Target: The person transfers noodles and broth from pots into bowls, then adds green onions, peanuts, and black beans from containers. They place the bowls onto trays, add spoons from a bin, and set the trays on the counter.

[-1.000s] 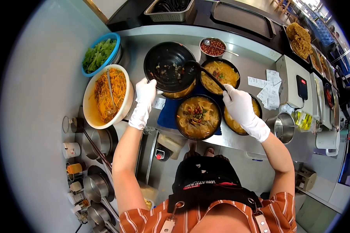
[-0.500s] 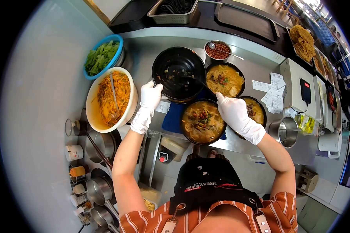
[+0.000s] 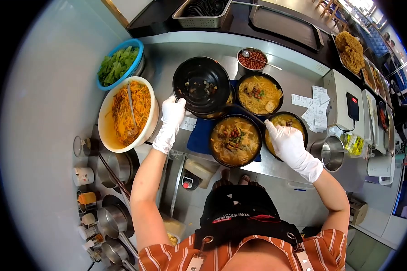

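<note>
My left hand (image 3: 172,111), in a white glove, is closed on the rim of a black bowl (image 3: 199,77) with small scraps of food inside. That bowl is held over another bowl of food, which it largely covers. My right hand (image 3: 286,141), also gloved, grips the dark handle of a utensil (image 3: 251,114) reaching left toward the covered bowl. Its far end is hard to make out. Just below the handle sits a noodle soup bowl (image 3: 235,141) with peanuts on top. A second soup bowl (image 3: 260,94) stands behind, and a third (image 3: 286,121) is partly hidden by my right hand.
At left are a cream bowl of shredded orange vegetable (image 3: 153,115) with tongs or a spoon, and a blue basket of greens (image 3: 120,67). A peanut tin (image 3: 252,59) stands at the back. Receipts (image 3: 319,108), a steel pot (image 3: 328,153) and a blue cloth (image 3: 200,143) also lie on the counter.
My right hand has moved right and down, drawing the utensil out of the black bowl. My left hand has shifted that bowl slightly left, and part of the bowl underneath now shows.
</note>
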### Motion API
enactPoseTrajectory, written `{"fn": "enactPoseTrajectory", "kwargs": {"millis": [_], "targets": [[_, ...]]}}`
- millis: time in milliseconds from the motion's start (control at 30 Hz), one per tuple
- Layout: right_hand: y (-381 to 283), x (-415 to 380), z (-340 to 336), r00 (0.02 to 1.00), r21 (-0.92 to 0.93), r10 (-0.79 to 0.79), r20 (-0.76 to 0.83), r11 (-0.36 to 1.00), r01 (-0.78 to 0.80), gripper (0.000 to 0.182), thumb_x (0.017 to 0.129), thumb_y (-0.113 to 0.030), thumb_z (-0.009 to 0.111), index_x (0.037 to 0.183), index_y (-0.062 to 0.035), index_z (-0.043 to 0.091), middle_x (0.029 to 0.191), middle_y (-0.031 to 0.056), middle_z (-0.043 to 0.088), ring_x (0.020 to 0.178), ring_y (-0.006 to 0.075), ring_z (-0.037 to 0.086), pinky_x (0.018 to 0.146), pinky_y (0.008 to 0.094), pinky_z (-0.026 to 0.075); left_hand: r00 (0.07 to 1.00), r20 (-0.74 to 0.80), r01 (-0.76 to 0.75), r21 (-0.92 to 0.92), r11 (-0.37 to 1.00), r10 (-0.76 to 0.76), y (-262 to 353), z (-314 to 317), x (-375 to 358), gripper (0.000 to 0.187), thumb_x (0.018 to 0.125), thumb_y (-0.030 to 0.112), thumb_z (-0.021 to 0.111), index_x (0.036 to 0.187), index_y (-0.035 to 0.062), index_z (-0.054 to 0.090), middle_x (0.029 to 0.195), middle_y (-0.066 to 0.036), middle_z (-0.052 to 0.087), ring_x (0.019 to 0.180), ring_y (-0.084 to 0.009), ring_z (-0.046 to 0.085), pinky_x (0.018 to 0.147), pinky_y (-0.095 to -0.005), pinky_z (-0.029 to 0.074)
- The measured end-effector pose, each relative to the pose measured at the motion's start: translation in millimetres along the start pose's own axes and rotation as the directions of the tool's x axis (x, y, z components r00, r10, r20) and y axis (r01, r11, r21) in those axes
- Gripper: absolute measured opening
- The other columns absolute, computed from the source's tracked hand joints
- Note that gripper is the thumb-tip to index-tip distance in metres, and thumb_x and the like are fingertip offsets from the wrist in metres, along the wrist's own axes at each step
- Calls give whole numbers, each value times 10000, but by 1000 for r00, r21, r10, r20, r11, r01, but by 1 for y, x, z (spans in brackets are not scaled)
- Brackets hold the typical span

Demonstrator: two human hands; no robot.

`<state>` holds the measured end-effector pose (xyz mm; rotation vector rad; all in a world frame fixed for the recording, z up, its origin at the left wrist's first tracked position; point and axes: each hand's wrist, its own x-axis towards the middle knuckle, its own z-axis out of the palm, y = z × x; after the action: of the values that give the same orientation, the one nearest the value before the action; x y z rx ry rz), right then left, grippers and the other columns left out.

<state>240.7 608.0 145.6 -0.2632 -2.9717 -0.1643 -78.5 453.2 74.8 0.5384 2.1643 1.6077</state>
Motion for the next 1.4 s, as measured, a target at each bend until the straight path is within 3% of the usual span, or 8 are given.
{"fn": "enactPoseTrajectory", "kwargs": {"millis": [400,600,700,1100,1200,1267,1333,1400], "targets": [[2,89,13,887,482,426,-181,824,-297,175,860,-128,544,971,-19,624,736,167,645,665,321,646,592,404,510,968,111,249,-331,910,-225,18,24,32,138,843,-2,489,868,-82,598,811,-164,655,681,-279,672,644,-393,608],[21,184,39,742,843,447,499,-53,-535,431,908,-308,578,1089,82,604,870,195,690,819,303,666,762,358,503,965,63,260,-343,903,-254,-12,64,136,135,810,-38,499,903,-134,518,843,-209,608,720,-345,658,673,-444,613],[37,182,47,805,747,519,287,405,-527,439,914,-303,576,1164,57,588,1011,204,669,834,250,658,772,315,509,942,72,319,-492,810,-327,0,78,155,185,803,-38,516,950,-149,535,883,-201,612,737,-340,659,673,-436,612],[116,-15,9,343,769,803,488,-209,-604,296,965,-233,514,1127,-13,625,682,-23,563,562,57,495,529,192,399,855,277,517,-538,666,-439,-69,103,229,286,907,21,529,1093,-185,460,1092,-263,573,911,-401,632,745,-394,607],[124,-56,28,291,736,784,549,-289,-612,282,971,-228,513,1125,-18,621,684,-27,564,559,45,494,519,175,392,853,41,513,-243,823,-520,-42,109,217,426,917,182,599,1157,-149,484,1105,-236,590,1014,-336,604,838,-395,540],[131,-73,41,295,751,774,561,-327,-573,268,975,-216,506,1118,-21,622,691,-31,569,563,41,499,522,169,394,976,-215,101,348,932,-25,-44,102,205,480,920,239,598,1200,-132,478,1069,-207,607,1021,-291,612,874,-354,492],[139,-71,46,285,747,764,578,-355,-562,256,977,-188,490,1114,-23,629,702,-30,573,574,48,508,534,178,405,918,-244,-232,305,924,311,-13,95,153,403,930,245,577,1188,-64,544,951,-127,633,897,-218,601,854,-325,463],[153,-62,59,331,747,721,610,-383,-543,240,955,-162,515,1112,-35,645,760,-12,617,636,67,557,603,187,460,984,56,-170,-30,985,171,13,89,93,227,968,162,495,989,-32,609,794,-53,630,731,-114,591,680,-245,469]]}}
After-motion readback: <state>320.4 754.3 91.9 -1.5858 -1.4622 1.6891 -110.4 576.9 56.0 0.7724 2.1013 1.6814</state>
